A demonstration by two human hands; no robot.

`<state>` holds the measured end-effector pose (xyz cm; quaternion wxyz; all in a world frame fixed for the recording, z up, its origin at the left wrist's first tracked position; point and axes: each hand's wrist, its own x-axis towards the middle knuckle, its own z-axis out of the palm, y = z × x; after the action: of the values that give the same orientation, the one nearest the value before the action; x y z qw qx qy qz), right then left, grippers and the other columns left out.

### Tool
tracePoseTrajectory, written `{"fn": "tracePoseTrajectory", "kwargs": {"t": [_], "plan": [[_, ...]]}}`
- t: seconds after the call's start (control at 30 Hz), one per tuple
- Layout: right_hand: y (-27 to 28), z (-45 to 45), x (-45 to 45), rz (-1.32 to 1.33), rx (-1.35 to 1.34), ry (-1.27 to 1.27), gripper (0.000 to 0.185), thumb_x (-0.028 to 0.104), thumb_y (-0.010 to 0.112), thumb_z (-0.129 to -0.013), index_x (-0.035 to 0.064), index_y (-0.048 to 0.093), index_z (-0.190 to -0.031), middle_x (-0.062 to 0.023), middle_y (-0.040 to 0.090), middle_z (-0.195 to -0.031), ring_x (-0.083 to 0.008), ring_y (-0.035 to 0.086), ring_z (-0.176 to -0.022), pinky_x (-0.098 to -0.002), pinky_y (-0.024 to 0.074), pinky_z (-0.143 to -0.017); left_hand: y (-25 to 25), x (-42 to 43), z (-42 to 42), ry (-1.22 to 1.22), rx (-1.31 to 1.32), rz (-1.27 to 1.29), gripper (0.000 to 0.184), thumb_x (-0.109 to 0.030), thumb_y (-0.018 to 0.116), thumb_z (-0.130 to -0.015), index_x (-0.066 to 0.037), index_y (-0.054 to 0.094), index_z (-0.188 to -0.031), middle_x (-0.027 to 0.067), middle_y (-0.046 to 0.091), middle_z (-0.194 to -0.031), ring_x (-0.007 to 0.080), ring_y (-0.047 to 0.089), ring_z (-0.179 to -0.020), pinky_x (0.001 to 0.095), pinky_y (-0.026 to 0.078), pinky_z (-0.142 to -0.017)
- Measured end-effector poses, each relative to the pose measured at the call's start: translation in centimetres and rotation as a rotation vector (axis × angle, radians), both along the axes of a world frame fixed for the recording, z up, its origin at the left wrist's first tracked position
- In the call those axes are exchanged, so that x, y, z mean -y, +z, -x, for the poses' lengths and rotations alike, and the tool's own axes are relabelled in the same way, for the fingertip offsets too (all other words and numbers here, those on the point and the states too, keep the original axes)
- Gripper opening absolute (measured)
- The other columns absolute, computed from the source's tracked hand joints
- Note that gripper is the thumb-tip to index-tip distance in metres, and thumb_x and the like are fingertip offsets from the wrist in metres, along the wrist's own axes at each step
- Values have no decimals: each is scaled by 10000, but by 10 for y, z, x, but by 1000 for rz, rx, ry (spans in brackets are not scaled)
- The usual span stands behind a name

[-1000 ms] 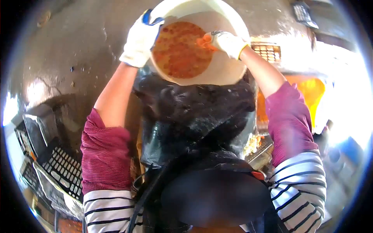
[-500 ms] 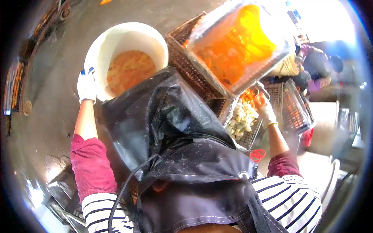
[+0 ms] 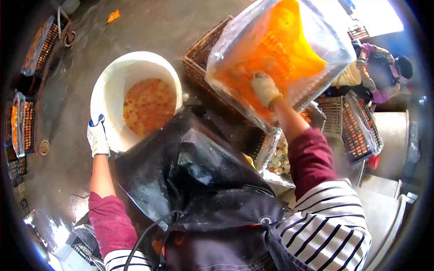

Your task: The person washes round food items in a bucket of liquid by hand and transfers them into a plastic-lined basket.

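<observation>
My left hand (image 3: 98, 136), in a white glove with blue at the fingertips, grips the near-left rim of a large white bucket (image 3: 102, 88). Orange-brown liquid with round pieces (image 3: 150, 106) lies in the bottom of it. My right hand (image 3: 265, 89), also gloved, is over the orange contents (image 3: 289, 49) of a crate lined with clear plastic (image 3: 323, 86). Its fingers look curled in, and whatever they hold is hidden. Below my right forearm, a smaller lined container (image 3: 271, 151) holds pale, shell-like pieces (image 3: 281, 159), partly covered by my sleeve.
A brown basket-like crate (image 3: 203, 47) supports the lined crate. A black apron (image 3: 194, 153) covers my lap beside the bucket. At right, another person (image 3: 379, 67) bends near more crates (image 3: 357, 131). Lined crates (image 3: 23, 122) line the left side. An orange scrap (image 3: 113, 16) lies on the wet floor.
My right hand has moved up and left, from the container of pale pieces to the orange contents of the lined crate. My left hand stays on the bucket rim. The view has shifted slightly.
</observation>
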<state>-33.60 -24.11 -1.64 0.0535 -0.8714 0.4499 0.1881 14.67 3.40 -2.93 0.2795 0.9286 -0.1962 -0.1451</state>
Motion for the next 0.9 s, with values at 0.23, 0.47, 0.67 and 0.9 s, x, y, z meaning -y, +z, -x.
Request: {"fn": "tracePoseTrajectory", "kwargs": {"t": [0.23,0.47,0.67,0.9], "plan": [[-63,-40,57,-130,-268,163,458,81,631,-743,11,519,-1182,-199,541,-1212,-336,547,-1088,-384,463,-878,10,5,8,53,-51,-9,322,-318,643,-823,3,657,-858,-9,557,-664,70,455,-625,287,402,-557],[-154,31,66,-768,389,-731,297,206,545,-832,0,588,-1043,-190,614,-1032,-292,598,-945,-382,462,-701,-4,0,3,56,-50,127,335,-330,650,-816,3,649,-851,-1,560,-651,90,459,-588,296,401,-529],[44,-25,-11,-400,-93,-167,261,156,511,-840,18,587,-1048,-175,617,-952,-268,610,-878,-374,455,-679,6,0,3,-6,-46,25,365,-333,635,-811,24,631,-881,127,632,-743,193,573,-656,357,454,-610],[26,-38,-13,-414,652,111,225,177,489,-865,58,616,-1008,-141,641,-863,-239,616,-827,-315,473,-757,102,7,47,-424,226,496,171,-168,568,-830,-2,591,-863,148,628,-873,265,600,-766,358,475,-687]]}}
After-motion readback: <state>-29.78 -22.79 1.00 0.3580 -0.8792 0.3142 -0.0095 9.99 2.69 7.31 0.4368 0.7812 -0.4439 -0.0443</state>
